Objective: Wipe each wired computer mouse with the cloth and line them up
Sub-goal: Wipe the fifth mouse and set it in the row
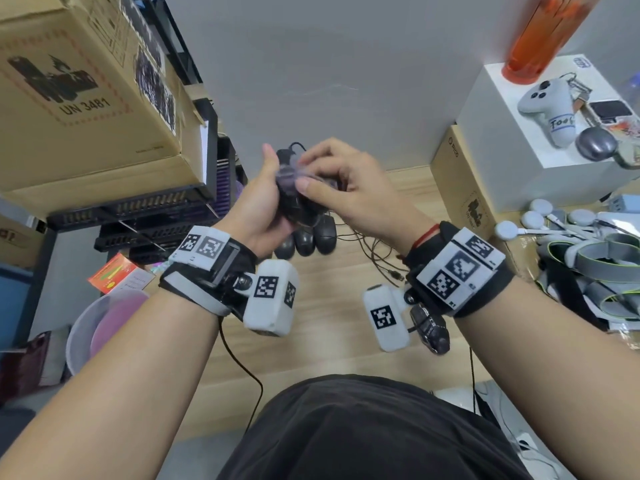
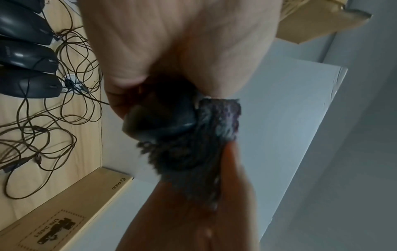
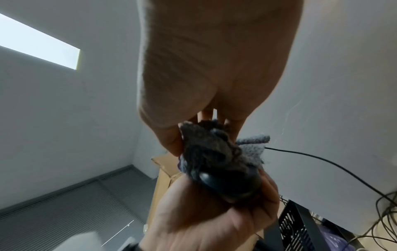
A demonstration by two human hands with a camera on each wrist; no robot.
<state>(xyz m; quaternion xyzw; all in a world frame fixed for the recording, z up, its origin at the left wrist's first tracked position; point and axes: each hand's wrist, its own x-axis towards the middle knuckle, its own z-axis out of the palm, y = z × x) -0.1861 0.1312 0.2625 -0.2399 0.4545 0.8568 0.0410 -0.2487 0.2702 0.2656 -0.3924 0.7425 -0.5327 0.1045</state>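
My left hand grips a black wired mouse lifted above the wooden desk. My right hand pinches a greyish-purple cloth and presses it on the mouse's top. The left wrist view shows the mouse in my palm with the cloth bunched against it. From the right wrist the cloth covers most of the mouse, whose cable trails off right. Three black mice lie side by side on the desk below my hands, also in the left wrist view.
Tangled mouse cables spread right of the row. Cardboard boxes and black trays stack at left. A white box with a controller and an orange bottle stands at right, beside straps and pucks. A plastic basin sits lower left.
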